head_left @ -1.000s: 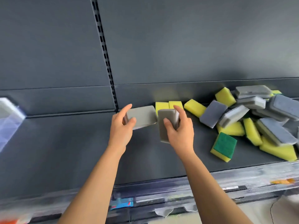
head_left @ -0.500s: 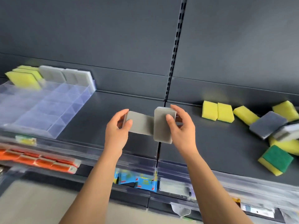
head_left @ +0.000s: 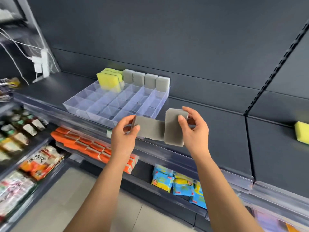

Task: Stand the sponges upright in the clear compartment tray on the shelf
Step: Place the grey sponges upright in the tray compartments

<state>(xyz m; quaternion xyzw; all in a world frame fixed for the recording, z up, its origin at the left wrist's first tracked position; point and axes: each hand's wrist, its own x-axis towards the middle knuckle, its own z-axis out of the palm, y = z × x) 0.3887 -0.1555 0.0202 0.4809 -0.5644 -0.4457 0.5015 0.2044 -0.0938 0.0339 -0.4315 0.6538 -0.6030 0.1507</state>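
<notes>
Sponges in hand: the flat grey sponge and the tall grey sponge are being carried just in front of the clear tray, by its near right corner.
Left hand: the flat grey sponge is being pinched at one end, thumb in front and fingers behind.
Right hand: the tall grey sponge is being held on end, thumb on its face and fingers curled behind it.
Touching: the two sponges are being held so close that one is partly covered by the other.
Back row of the tray: yellow sponges and four grey sponges are being kept upright there; nothing is seen in the rows in front.
What has changed: half a second ago the tray was being seen well off to one side. Now it is being met right at the hands, and only one loose yellow sponge is being seen, well apart from the tray.
What it means: the carrying is likely being finished, and both sponges are probably being readied for standing in the tray.
</notes>
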